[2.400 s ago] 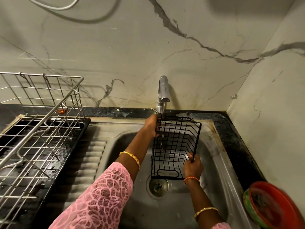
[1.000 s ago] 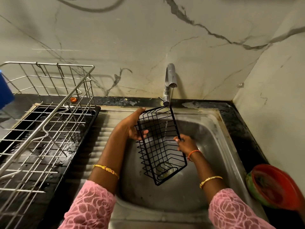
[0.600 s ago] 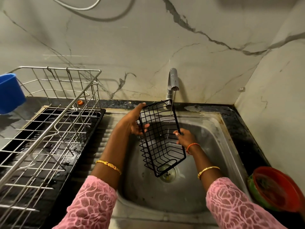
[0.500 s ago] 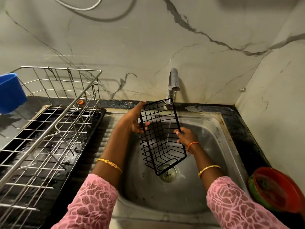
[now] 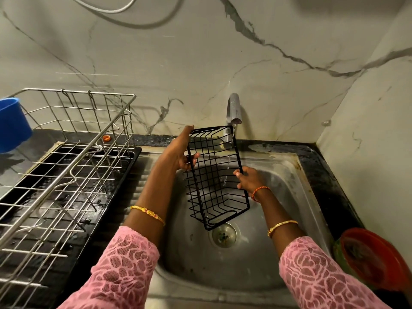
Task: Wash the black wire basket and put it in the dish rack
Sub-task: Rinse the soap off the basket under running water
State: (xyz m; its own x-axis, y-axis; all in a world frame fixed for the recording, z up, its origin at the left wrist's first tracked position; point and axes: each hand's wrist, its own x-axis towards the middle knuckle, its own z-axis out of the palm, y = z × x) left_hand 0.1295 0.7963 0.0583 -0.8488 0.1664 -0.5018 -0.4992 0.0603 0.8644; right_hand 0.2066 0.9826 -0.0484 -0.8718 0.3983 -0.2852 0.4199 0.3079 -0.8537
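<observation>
The black wire basket (image 5: 215, 175) hangs tilted over the steel sink (image 5: 278, 253), its open side towards me, under a thin stream of water from the tap (image 5: 233, 110). My left hand (image 5: 181, 152) grips the basket's upper left edge. My right hand (image 5: 248, 178) holds its right rim. The steel dish rack (image 5: 66, 161) stands on a black drip tray at the left, with nothing in the part I can see.
A blue cup (image 5: 12, 123) sits at the far left behind the rack. A red bowl (image 5: 374, 257) rests on the black counter at the right. The sink drain (image 5: 224, 234) lies just below the basket. Marble walls close in the back and right.
The basket has been turned from facing flat to tilted on its end, and raised a little towards the tap. Both hands kept their hold. My view shifted slightly left, and the blue cup came into sight.
</observation>
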